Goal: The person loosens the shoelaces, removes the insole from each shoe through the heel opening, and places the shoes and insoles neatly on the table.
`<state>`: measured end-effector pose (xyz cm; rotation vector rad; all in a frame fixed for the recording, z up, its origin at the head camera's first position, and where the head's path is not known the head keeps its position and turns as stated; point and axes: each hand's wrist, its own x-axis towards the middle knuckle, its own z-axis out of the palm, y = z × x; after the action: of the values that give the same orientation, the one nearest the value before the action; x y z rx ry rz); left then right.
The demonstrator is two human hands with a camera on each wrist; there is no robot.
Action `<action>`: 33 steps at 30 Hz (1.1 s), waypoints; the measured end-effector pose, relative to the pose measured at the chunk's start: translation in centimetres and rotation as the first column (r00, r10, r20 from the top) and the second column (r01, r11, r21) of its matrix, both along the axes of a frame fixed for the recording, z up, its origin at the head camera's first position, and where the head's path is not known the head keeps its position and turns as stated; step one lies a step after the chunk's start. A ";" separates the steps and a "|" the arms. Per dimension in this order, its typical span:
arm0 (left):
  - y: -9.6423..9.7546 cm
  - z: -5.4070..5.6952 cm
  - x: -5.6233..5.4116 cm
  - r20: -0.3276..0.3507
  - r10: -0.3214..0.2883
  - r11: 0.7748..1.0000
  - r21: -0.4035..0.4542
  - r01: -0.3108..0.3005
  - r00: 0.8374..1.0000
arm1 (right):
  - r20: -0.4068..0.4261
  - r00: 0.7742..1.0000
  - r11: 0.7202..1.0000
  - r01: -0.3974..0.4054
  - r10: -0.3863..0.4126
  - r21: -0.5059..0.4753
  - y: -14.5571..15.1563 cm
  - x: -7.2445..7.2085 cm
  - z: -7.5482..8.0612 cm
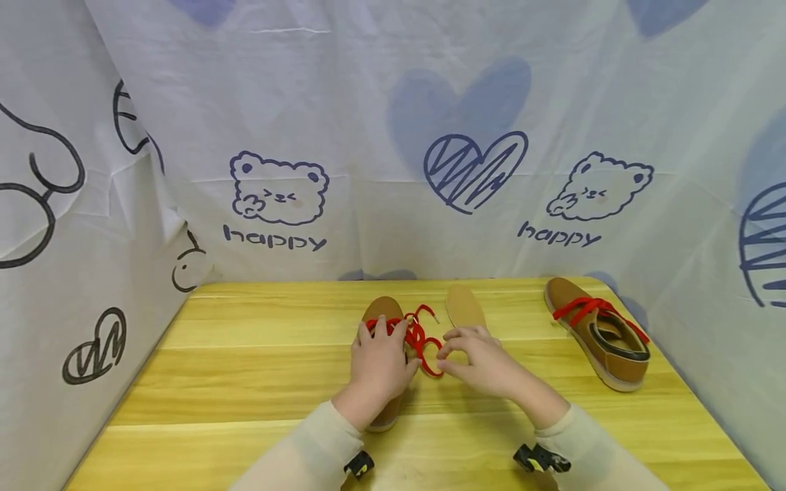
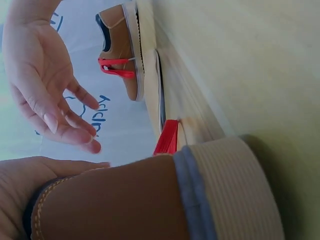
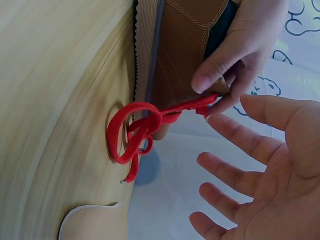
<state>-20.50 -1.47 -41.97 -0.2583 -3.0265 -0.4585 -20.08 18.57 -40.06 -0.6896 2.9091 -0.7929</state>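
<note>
A brown shoe (image 1: 383, 308) with a pale sole lies lengthwise in front of me, toe pointing away. My left hand (image 1: 382, 358) covers its top and grips it near the opening, thumb on the side, fingers by the lacing. Red laces (image 3: 135, 132) spill from the shoe's right side in loose loops onto the table. My right hand (image 1: 482, 358) hovers just right of these loops; in the right wrist view its fingers are spread and hold nothing. The left wrist view shows the shoe's brown heel side (image 2: 115, 200) up close.
A tan insole (image 1: 464, 307) lies flat behind my right hand. At the table's far right sits a second brown shoe (image 1: 604, 334) with red laces. The wooden table (image 1: 245, 382) meets a printed white cloth (image 1: 368, 136) at the back and sides.
</note>
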 end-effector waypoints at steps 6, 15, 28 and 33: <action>-0.1 0.0 -0.2 -0.030 0.010 1.000 0.028 -0.009 1.000 | -0.002 1.000 1.000 -0.019 0.019 -0.002 0.5 0.4 0.4; -1.5 -0.4 -0.7 -0.037 0.007 0.999 0.048 -0.005 0.999 | 0.028 0.999 1.000 -0.018 0.018 0.006 1.5 0.6 0.9; -4.5 -0.3 -0.5 -0.055 0.027 0.997 0.075 -0.023 0.998 | 0.012 0.999 0.999 -0.035 0.035 0.020 3.4 0.7 2.0; -5.8 -0.3 -0.4 -0.056 0.036 0.997 0.068 -0.033 0.998 | 0.014 0.999 0.999 -0.038 0.038 0.031 4.1 0.7 2.6</action>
<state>-20.94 -7.27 -42.24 -0.2108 -2.9485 -0.5397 -19.39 22.72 -37.43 -0.7314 2.8810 -0.7437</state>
